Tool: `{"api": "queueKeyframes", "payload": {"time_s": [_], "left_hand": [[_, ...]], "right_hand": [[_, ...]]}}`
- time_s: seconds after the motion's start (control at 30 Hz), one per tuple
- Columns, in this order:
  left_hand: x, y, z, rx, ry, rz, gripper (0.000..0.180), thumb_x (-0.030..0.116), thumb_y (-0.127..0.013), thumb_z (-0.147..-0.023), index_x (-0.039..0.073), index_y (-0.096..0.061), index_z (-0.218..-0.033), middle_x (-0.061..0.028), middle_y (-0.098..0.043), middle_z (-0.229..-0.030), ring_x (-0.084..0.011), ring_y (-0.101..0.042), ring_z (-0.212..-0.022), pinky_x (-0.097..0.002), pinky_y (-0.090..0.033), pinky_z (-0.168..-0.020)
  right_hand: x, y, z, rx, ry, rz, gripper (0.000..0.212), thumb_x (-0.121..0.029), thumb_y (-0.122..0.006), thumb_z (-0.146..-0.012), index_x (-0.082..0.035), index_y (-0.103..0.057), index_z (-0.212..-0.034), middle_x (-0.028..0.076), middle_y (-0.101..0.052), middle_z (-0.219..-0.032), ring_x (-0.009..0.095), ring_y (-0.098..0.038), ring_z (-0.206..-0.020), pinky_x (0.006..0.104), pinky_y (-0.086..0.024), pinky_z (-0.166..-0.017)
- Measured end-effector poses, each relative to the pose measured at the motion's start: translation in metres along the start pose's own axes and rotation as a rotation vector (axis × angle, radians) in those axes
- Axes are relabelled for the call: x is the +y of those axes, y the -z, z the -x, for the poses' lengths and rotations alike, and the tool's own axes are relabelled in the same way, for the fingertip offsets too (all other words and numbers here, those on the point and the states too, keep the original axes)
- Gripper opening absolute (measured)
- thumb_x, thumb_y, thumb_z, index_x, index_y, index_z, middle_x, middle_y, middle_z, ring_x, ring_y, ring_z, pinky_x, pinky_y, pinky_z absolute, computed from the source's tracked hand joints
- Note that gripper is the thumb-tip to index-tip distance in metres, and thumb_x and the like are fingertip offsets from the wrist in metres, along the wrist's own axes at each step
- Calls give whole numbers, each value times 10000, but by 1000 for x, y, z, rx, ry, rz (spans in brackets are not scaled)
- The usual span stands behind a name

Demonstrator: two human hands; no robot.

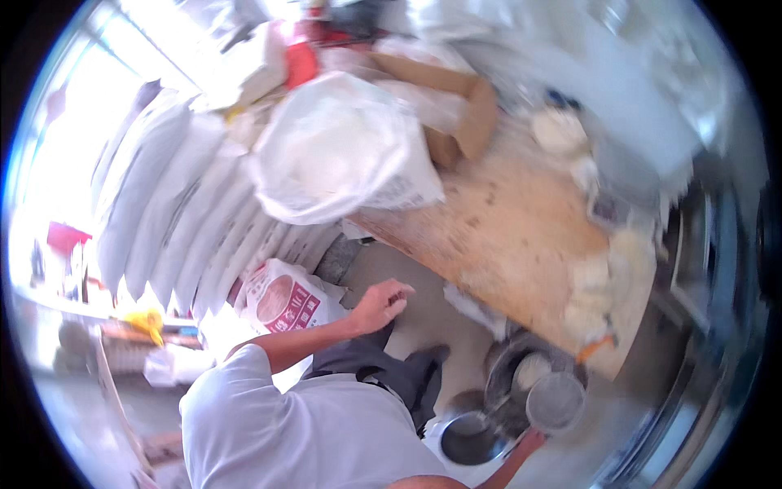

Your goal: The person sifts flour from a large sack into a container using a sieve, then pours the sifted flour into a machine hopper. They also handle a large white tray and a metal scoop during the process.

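Grip by right hand (531,441) on near edge of round, pale-grey vessel (556,403) with lighter rim, lower right of view. Bowl or sieve: cannot tell, too blurred. Overlapping, in view, part of round dark basin (562,357); contact between the two not readable. Inside basin: rounded off-white lump (533,369). Just left of basin: round silver-coloured pot (471,440) with dark interior, near right forearm.

Left hand (383,306) half-open, fingers loosely bent, raised in front of torso, over grey-brown floor (375,261). Near it, partly behind left forearm: white sack (285,303) with red print.

Farther out: light-brown wooden tabletop (505,220), slanting across right half. Along its right side: pale, flattish, blurred pieces (588,289), plus thin orange item (595,349) near the closest corner. At far end: large open-topped white bag (334,155), pale contents, beside brown cardboard box (481,114). At left: plump white sacks (187,196), packed side by side, tilted.
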State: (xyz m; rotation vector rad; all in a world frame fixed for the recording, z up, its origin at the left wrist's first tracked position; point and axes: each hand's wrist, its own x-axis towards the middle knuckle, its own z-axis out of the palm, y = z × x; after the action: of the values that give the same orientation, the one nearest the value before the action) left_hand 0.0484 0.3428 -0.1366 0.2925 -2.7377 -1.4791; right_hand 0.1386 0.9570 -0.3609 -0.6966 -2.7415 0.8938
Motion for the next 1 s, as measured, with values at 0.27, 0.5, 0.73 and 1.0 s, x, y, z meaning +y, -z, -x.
{"api": "queueKeyframes", "payload": {"time_s": [0.27, 0.5, 0.73, 1.0], "left_hand": [[-37, 90, 37, 195, 173, 291, 278, 70, -636, -917, 12, -670, -1187, -61, -639, -902, -147, -598, -779, -305, -514, -729], [-120, 189, 75, 371, 279, 416, 285, 89, -616, -913, -1, -682, -1176, -87, -683, -885, -151, -622, -760, -305, -528, -733], [-204, 290, 122, 592, 437, 388, 282, 94, -607, -930, -3, -687, -1183, -71, -713, -943, -115, -619, -772, -279, -516, -715], [-219, 334, 108, 722, 518, 552, 228, 34, -575, -960, -38, -662, -1157, -24, -618, -841, -82, -554, -718, -231, -453, -645]], "right_hand": [[-436, 50, -35, -511, 182, -777, 125, -152, -545, -999, -49, -612, -976, -1, -476, -658, 72, -435, -533, 247, -326, -439], [-808, -48, 45, -962, 243, -904, 193, -241, -537, -1056, -76, -637, -1065, -53, -422, -625, 37, -367, -436, 222, -289, -380], [-1142, -227, 121, -1422, 934, -787, 199, -246, -549, -1032, -88, -631, -942, -29, -533, -685, 66, -472, -533, 251, -372, -472], [-1256, -394, 182, -1350, 745, -972, 683, -148, -722, -882, 85, -415, -1446, 105, -642, -1096, 173, -635, -904, 344, -557, -739]]}}
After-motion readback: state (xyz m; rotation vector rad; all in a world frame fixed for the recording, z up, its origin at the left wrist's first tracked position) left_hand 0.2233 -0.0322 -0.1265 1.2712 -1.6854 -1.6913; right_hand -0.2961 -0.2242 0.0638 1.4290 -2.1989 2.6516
